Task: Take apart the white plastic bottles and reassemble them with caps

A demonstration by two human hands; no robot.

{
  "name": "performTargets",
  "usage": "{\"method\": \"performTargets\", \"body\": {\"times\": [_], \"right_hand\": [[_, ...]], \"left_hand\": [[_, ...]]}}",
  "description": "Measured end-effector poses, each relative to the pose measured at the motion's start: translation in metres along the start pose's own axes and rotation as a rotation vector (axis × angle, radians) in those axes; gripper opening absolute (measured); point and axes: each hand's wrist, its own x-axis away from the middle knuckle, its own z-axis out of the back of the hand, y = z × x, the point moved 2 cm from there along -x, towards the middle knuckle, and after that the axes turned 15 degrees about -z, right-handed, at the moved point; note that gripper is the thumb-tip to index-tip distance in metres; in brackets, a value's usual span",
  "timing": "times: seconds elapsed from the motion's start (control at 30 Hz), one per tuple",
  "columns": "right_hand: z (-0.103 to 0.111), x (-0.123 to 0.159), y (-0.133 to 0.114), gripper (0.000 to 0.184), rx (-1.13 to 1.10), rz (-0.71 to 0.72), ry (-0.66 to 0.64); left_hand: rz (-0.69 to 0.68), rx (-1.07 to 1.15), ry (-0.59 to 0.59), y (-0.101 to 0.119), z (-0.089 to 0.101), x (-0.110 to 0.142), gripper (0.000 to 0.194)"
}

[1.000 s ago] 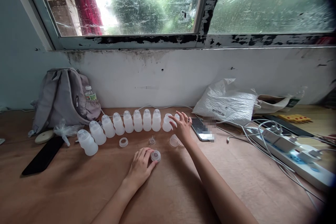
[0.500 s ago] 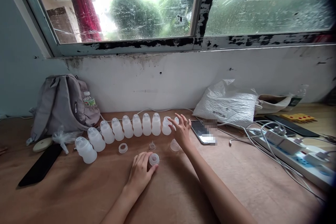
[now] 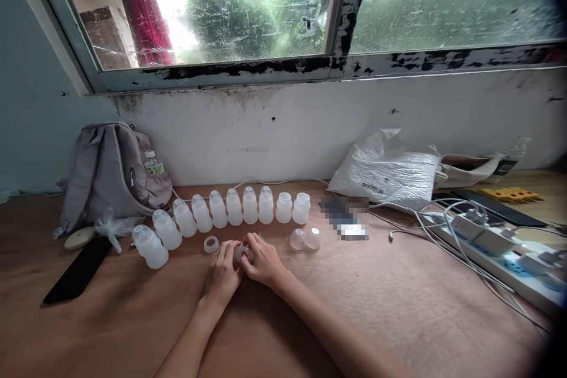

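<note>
On the wooden table my left hand and my right hand meet at a small translucent baby bottle collar. Fingers of both hands are closed round it and hide most of it. To the left of them lies a loose translucent ring collar. Two clear domed bottle caps stand to the right of my right hand. Behind is a curved row of frosted baby bottles. The two at its right end have open necks; the others carry clear domed tops.
A grey backpack, a knotted plastic bag and a black flat case lie at the left. To the right are a partly blurred phone, a silvery package, cables and a white power strip.
My right hand has come back from the open-necked bottles at the right end of the row to the collar in my left hand. Both hands now grip it, slightly further left.
</note>
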Motion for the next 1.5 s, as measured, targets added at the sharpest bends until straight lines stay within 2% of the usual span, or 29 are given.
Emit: {"method": "performTargets", "body": {"times": [0.17, 0.5, 0.7, 0.83, 1.07, 1.23, 1.37, 1.5], "right_hand": [[-0.016, 0.0, 0.015, 0.012, -0.097, -0.008, -0.023], [-0.027, -0.005, 0.02, 0.018, -0.283, -0.005, 0.013], [-0.024, -0.001, 0.017, 0.018, -0.207, -0.022, 0.049], [-0.018, 0.002, 0.014, 0.018, -0.178, -0.009, 0.089], [-0.005, 0.003, 0.017, 0.022, -0.153, -0.064, 0.195], [0.002, 0.0, 0.022, 0.024, -0.145, -0.045, 0.233], [0.004, -0.004, 0.031, 0.022, -0.063, -0.142, 0.284], [0.0, -0.007, 0.041, 0.015, 0.106, -0.303, 0.25]], "left_hand": [[-0.045, -0.073, -0.058, -0.006, -0.004, 0.002, 0.028], [0.004, -0.079, -0.072, -0.004, -0.002, -0.001, 0.025], [-0.018, -0.095, -0.112, 0.0, 0.0, -0.003, 0.025], [-0.033, -0.202, -0.089, -0.004, 0.001, -0.002, 0.026], [0.134, -0.48, -0.119, -0.02, 0.005, 0.002, 0.034], [0.166, -0.556, -0.188, -0.021, 0.004, 0.003, 0.039], [0.208, -0.571, -0.236, -0.023, 0.002, 0.005, 0.042], [0.232, -0.549, -0.267, -0.025, 0.001, 0.006, 0.043]]}}
